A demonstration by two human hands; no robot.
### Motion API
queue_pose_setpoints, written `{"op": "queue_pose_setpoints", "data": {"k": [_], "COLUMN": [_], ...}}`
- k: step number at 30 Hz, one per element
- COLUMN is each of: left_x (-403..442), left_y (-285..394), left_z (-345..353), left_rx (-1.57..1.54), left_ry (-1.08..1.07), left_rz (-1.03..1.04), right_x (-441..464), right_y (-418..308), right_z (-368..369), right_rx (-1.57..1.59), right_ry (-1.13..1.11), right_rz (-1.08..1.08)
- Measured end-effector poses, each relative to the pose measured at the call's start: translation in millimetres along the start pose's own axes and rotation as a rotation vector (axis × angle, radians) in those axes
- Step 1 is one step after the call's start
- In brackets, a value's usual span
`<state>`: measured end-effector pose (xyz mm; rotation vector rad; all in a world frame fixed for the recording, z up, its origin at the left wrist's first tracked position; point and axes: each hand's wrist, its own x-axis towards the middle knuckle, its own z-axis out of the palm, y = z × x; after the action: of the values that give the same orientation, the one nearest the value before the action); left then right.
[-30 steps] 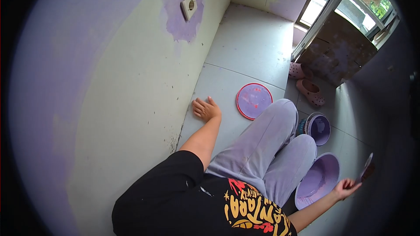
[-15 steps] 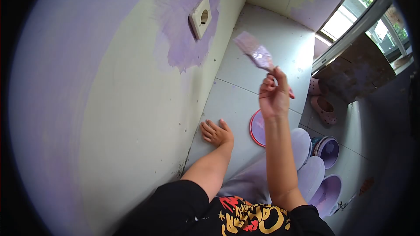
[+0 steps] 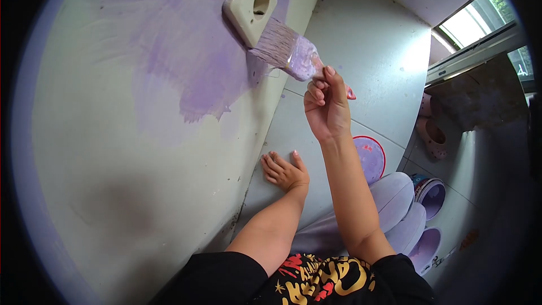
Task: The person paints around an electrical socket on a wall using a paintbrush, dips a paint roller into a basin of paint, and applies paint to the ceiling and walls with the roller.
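My right hand (image 3: 329, 104) pinches the handle of a wide paintbrush (image 3: 305, 59), whose ferrule is coated in lilac paint. Its bristles lie at the lower right edge of a white wall socket (image 3: 251, 5); whether they press on the wall there I cannot tell. Around the socket spreads a rough patch of lilac paint (image 3: 203, 85) on the pale wall (image 3: 141, 192). With fingers spread, my left hand (image 3: 287, 171) rests flat on the grey tiled floor (image 3: 293, 135), close to the foot of the wall.
Near my knees lies a red-rimmed lid (image 3: 384, 155) smeared with lilac paint. Beyond them stand a paint bucket (image 3: 433, 197) and a lilac tub (image 3: 426, 248). Pink clogs (image 3: 432, 135) sit by a brown board (image 3: 480, 99) below the window at the right.
My right hand has brought the paintbrush left to the wall socket. The view has moved closer to the wall. My left hand stays on the floor.
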<state>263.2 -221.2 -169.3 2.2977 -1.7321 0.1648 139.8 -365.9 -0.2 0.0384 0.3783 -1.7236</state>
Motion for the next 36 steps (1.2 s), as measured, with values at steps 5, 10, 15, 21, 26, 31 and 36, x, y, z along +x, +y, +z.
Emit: {"op": "queue_pose_setpoints", "data": {"k": [5,10,15,21,26,31,36], "left_x": [0.0,0.0,-0.5,-1.7,-1.5,-3.9,-3.5], "left_y": [0.6,1.1,0.8,0.3,0.7,-0.8,-0.3], "left_z": [1.6,1.5,-1.1,0.3,1.2,6.3,7.7], "left_rx": [0.006,0.016,0.025,0.032,0.049,0.041,0.072], "left_ry": [-0.007,-0.006,-0.012,-0.013,-0.002,-0.017,0.018], "left_rz": [0.002,0.007,0.005,0.008,0.019,0.027,0.044], "right_x": [2.4,0.3,-12.0,-8.2,19.1,33.3,40.7], "right_y": [7.6,4.5,-13.1,-41.9,-40.0,-14.9,-7.6], "right_z": [-2.1,-7.8,-13.2,-2.0,-2.0,-3.2,-19.2], "right_rx": [-0.083,-0.156,-0.196,-0.104,-0.108,-0.091,-0.127], "right_ry": [0.034,0.083,0.088,-0.017,-0.004,0.002,0.035], "right_rz": [-0.063,-0.110,-0.151,-0.178,-0.168,-0.114,-0.155]}}
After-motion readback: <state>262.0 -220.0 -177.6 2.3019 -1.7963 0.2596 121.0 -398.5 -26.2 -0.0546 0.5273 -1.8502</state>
